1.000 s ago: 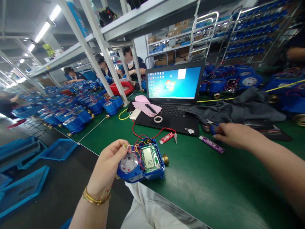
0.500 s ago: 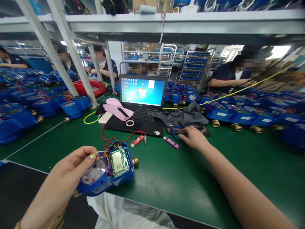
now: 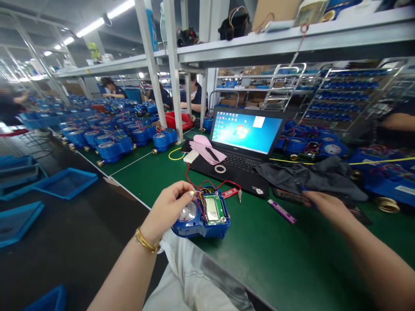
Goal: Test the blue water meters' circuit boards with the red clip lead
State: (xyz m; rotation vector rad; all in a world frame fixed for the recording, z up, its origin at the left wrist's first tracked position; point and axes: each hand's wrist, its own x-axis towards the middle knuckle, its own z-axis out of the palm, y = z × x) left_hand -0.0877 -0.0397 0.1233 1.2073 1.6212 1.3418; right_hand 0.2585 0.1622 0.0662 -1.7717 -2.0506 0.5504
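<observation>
My left hand (image 3: 168, 206) grips the left side of an open blue water meter (image 3: 202, 216) at the near edge of the green table (image 3: 275, 263). The meter shows a round dial, coloured wires and a small LCD board. A red wire runs from it to a red battery (image 3: 230, 192). My right hand (image 3: 324, 204) reaches to the right and closes on a blue-handled tool (image 3: 304, 189) beside a dark grey cloth (image 3: 311, 175). What the tool is stays partly hidden by my fingers. A purple battery (image 3: 281, 211) lies just left of that hand.
An open laptop (image 3: 244, 147) stands behind the meter, with pink cloth (image 3: 205, 149), a pen and a tape ring on it. Rows of blue meters (image 3: 110, 134) fill the table to the left and right. Seated people work at the far end. Blue trays (image 3: 65, 183) lie on the floor.
The view has swung left and up. My right hand has drawn back slightly toward the cloth's edge with the blue-handled tool. My left hand keeps its hold on the meter.
</observation>
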